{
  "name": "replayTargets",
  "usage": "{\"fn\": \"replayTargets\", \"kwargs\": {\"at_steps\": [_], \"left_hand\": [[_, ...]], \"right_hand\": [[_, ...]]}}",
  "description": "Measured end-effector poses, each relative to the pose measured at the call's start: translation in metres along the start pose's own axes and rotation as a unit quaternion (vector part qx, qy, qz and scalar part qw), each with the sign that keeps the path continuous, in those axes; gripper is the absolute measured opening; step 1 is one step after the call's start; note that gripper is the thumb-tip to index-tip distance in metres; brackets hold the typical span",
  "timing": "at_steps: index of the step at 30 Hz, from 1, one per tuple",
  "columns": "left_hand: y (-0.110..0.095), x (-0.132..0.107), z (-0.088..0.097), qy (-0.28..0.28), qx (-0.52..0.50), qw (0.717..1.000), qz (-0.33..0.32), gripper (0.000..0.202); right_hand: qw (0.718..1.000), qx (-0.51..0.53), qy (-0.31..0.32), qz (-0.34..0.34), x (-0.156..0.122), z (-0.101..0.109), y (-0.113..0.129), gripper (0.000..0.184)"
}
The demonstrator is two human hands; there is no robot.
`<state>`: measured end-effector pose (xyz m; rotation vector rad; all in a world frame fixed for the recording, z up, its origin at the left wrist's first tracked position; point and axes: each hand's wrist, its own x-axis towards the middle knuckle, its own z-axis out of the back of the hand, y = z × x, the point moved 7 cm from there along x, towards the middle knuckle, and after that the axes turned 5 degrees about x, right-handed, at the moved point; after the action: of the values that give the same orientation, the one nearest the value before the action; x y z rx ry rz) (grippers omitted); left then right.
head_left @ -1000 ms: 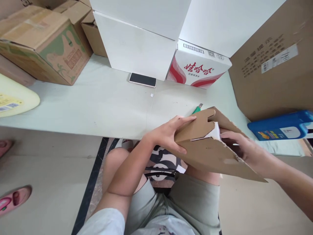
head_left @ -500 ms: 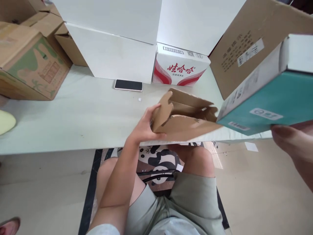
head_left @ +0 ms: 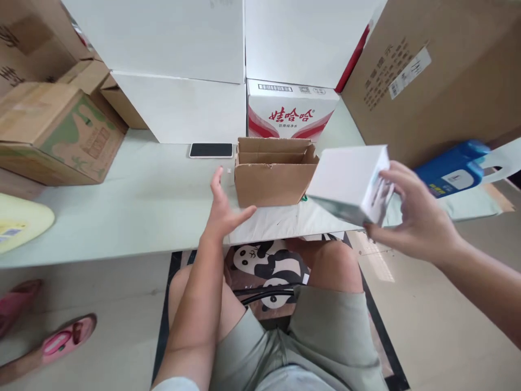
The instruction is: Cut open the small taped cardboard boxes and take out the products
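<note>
A small brown cardboard box (head_left: 277, 184) stands upright on the table with its top open. My left hand (head_left: 226, 212) is just left of it, thumb and fingers spread, holding nothing. To the right of the cardboard box, my right hand (head_left: 396, 206) grips a white and teal box (head_left: 345, 176) by its right end, between thumb and fingers. That box is held tilted above the table edge, its near left corner close to the cardboard box; whether they touch I cannot tell.
Behind lie a phone (head_left: 211, 150) and a white-and-red water carton (head_left: 288, 111). A blue bottle (head_left: 456, 165) is at the right by a large carton (head_left: 448, 70). At left are a printed carton (head_left: 77, 136) and a yellow bottle (head_left: 24, 222). A person's pink slippers (head_left: 67, 339) show on the floor.
My left hand has let go of the cardboard box, which now stands straighter. My right hand has brought the white and teal box leftward and turned it. The blue bottle has come into view.
</note>
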<state>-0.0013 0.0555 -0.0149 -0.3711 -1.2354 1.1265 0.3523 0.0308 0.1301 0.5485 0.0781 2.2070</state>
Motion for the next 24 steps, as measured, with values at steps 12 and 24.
{"fn": "replayTargets", "kwargs": {"at_steps": [12,24], "left_hand": [[-0.143,-0.031,-0.041,0.208,-0.056,0.971,-0.101,0.106],[-0.151,0.089,-0.029,0.116,-0.094,0.985,-0.089,0.102]], "right_hand": [[0.984,0.090,0.069,0.138,-0.018,-0.035,0.069,0.071],[0.956,0.251,-0.070,-0.131,0.061,-0.031,-0.013,0.093]]}}
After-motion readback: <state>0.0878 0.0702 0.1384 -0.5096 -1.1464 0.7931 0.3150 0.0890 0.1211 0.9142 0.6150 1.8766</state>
